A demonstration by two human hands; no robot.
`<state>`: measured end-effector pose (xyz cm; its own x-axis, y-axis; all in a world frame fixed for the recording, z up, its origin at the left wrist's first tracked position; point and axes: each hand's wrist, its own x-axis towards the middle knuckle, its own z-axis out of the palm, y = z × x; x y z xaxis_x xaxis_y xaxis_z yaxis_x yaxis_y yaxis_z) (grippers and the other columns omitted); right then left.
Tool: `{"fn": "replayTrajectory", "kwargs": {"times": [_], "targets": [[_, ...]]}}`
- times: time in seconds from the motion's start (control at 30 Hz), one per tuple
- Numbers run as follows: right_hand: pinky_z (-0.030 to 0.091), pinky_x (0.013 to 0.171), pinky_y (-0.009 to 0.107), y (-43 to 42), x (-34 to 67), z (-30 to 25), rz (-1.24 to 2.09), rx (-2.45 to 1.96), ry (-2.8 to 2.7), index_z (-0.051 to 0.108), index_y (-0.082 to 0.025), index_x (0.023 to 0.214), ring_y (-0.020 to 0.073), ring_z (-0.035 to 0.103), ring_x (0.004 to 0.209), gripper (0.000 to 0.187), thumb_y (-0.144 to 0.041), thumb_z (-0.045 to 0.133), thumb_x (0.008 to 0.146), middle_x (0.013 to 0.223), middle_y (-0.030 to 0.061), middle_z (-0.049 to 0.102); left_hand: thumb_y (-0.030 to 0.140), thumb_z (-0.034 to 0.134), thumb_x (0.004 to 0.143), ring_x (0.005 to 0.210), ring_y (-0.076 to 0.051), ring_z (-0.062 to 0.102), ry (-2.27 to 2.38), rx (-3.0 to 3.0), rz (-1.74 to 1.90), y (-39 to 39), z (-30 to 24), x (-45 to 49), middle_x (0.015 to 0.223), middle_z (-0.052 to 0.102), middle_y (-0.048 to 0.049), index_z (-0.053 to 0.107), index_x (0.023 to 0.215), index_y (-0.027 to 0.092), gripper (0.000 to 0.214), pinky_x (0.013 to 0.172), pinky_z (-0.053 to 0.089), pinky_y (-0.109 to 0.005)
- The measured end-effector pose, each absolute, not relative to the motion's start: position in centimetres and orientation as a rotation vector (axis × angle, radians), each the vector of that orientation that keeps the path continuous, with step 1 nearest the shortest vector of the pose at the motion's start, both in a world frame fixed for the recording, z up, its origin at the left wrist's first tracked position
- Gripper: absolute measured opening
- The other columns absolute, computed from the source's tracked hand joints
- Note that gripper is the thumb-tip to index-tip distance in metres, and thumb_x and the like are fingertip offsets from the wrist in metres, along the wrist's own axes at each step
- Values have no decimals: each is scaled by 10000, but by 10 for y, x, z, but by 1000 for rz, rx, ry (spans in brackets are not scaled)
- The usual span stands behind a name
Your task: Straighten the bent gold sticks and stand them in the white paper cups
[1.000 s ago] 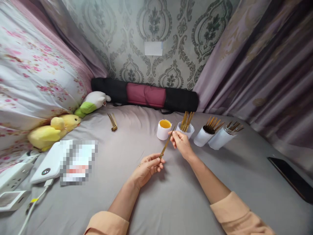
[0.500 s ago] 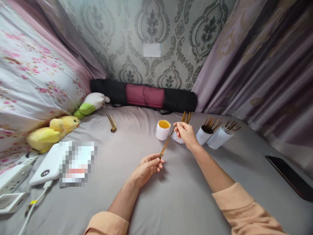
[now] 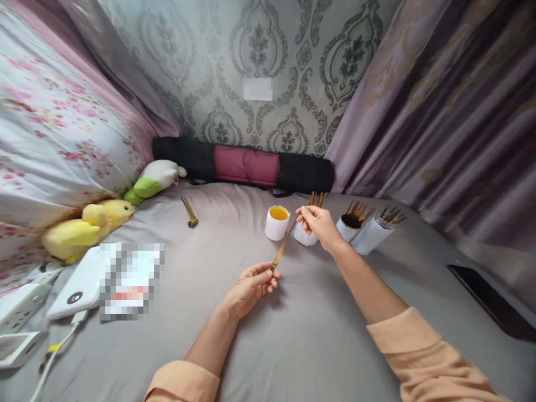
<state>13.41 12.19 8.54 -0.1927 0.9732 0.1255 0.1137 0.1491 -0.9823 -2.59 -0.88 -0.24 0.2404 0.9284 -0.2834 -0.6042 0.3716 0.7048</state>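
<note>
My left hand [image 3: 254,285] pinches the lower end of a slim golden-brown stick [image 3: 285,244], where a small shiny gold piece shows at the fingertips. The stick's upper end is held between thumb and fingers of my right hand [image 3: 317,224], so it slants between both hands above the bed. Just left of my right hand stands a white cup [image 3: 277,228] with a yellow inside. Partly behind that hand is a white container [image 3: 304,237] with upright sticks. Two more containers of brown sticks, a dark-mouthed one [image 3: 347,228] and a jar [image 3: 374,235], stand further right.
A fanned gold bundle [image 3: 191,213] lies on the grey sheet [image 3: 226,346]. On the left are plush toys [image 3: 84,231], a white power bank [image 3: 81,285] with a cable, and a power strip [image 3: 23,301]. A black phone [image 3: 488,298] lies right; a black-and-maroon roll [image 3: 247,165] lies along the wall.
The view has shifted slightly, so the containers and phone appear a little further left. Both hands keep their hold on the stick with almost no movement.
</note>
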Motion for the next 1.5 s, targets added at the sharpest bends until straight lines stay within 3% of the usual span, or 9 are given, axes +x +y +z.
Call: {"fn": "replayTrajectory", "kwargs": {"times": [0.77,1.5], "targets": [[281,321,159,125,137,102,1069,-1154,-1559,565,-136,713,30,388,372,200,-331,554,754,586,10,575,158,611,744,639,-90,565,757,386,1186,-8,-4,-30,836,619,-101,584,946,83,216,584,459,-206],[252,296,128,167,150,165,770,-1052,-1462,554,-136,686,24,396,361,226,-343,556,776,570,11,560,157,575,768,645,-72,551,623,185,1241,-4,-8,-39,782,588,-48,580,980,100,220,570,457,-177]]}}
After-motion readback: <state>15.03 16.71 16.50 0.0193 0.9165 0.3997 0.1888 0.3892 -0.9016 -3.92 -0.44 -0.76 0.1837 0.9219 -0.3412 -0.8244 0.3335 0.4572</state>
